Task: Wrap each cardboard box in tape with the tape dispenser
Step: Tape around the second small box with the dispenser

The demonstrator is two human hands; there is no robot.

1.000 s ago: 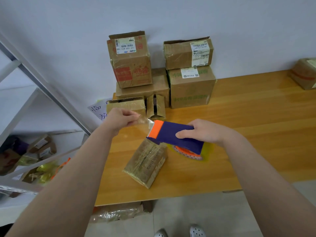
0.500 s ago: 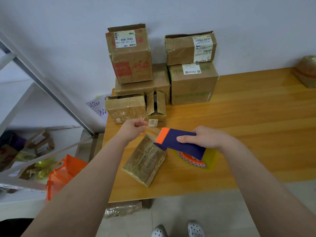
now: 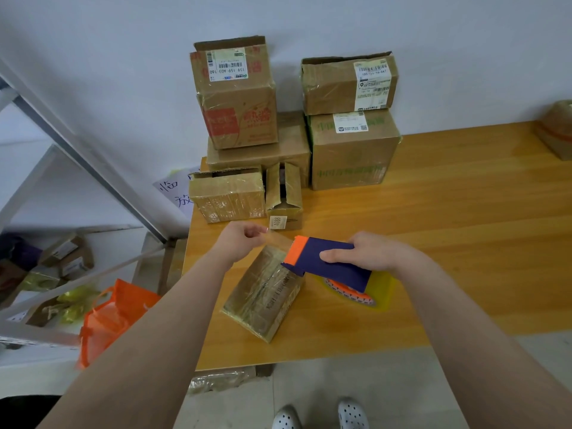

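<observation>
A flat cardboard box [image 3: 263, 295], covered in clear tape, lies on the wooden table [image 3: 448, 243] near its front left corner. Just above its far end my right hand [image 3: 368, 252] grips a purple and orange tape dispenser [image 3: 328, 263] with a roll of clear tape under it. My left hand [image 3: 240, 239] pinches the free end of the tape strip [image 3: 278, 239], which stretches from the dispenser's orange mouth over the box.
Several taped cardboard boxes [image 3: 349, 150] are stacked against the wall at the table's back left, with two small ones [image 3: 227, 196] in front. Another box [image 3: 557, 131] sits at the far right edge. A metal shelf [image 3: 46, 243] and an orange bag [image 3: 114, 317] stand left of the table.
Both hands and the dispenser have dropped closer to the flat box. My left hand still pinches the tape end, and the strip between it and the dispenser looks a little longer.
</observation>
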